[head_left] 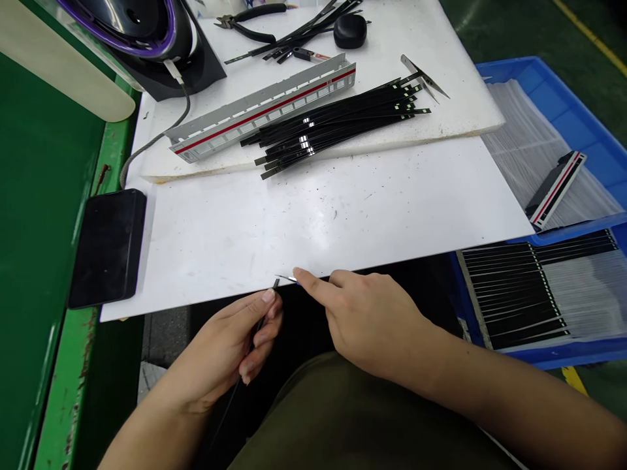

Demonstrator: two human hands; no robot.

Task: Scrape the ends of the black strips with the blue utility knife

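Observation:
At the near edge of the white board, my left hand (240, 346) pinches a thin black strip (275, 284) between thumb and fingers. Its short end sticks up past the fingertips, and the rest hangs down below the hand. Just to the right, my right hand (372, 320) grips a thin metal-tipped tool (288, 279), the index finger stretched along it. Its tip points left, close to the strip's end; whether they touch I cannot tell. Most of the tool is hidden by the hand, so its kind is unclear.
A foam slab (460, 111) carries a pile of black strips (337, 127), a grey red-striped model train shell (264, 117), tweezers (424, 77) and cutting pliers (249, 23). A black power-bank-like box (108, 248) lies left. Blue bins (553, 85) with strips stand right.

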